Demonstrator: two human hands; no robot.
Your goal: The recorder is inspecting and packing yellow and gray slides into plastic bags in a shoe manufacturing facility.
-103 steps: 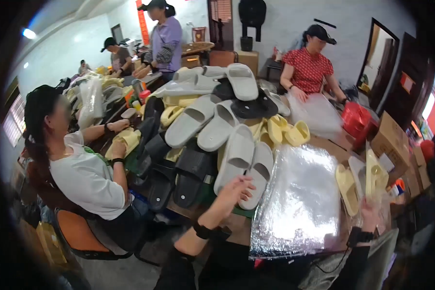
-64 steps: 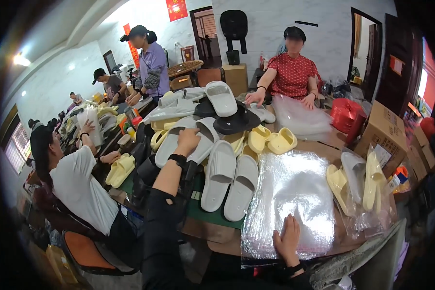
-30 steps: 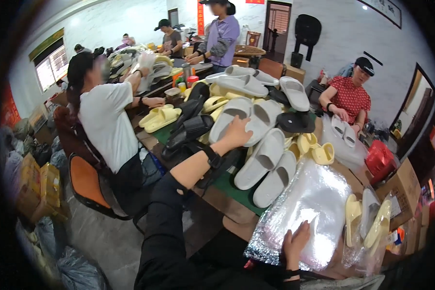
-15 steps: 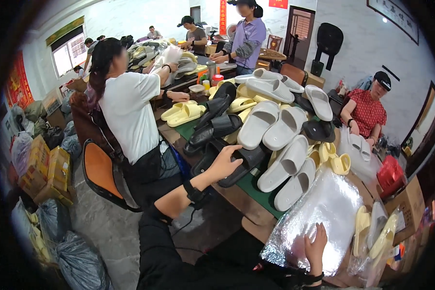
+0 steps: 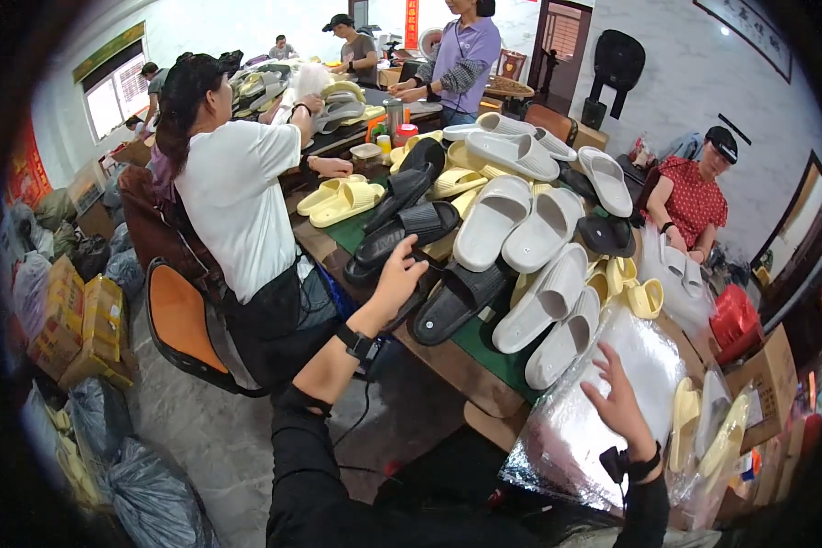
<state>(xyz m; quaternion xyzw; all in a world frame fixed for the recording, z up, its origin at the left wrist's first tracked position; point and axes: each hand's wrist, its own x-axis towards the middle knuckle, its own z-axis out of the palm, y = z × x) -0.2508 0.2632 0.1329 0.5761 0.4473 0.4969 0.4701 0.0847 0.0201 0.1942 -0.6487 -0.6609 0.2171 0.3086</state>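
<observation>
My left hand [image 5: 398, 283], a black band on its wrist, is among the black slippers at the near left of the pile. Its fingers are bent but apart, beside a black slipper [image 5: 457, 301] lying on the green mat; another black slipper is partly hidden behind the hand. A ridged black slipper [image 5: 406, 230] lies just beyond the fingertips. My right hand [image 5: 617, 395] hovers open, fingers spread, over a stack of shiny clear plastic bags [image 5: 566, 443] at the near right. Several light grey slippers [image 5: 543, 297] lie between my hands.
Yellow slippers [image 5: 347, 201] lie farther left on the table. Bagged yellow slippers [image 5: 685, 425] and a cardboard box [image 5: 767, 384] are at the right. A co-worker in white [image 5: 237, 192] sits left, another in red [image 5: 690, 201] right. An orange chair [image 5: 184, 320] and filled sacks [image 5: 155, 489] stand on the floor.
My left hand has drawn back left from over the black slippers, its fingers more bent. My right hand has risen off the plastic bags and moved up and slightly right.
</observation>
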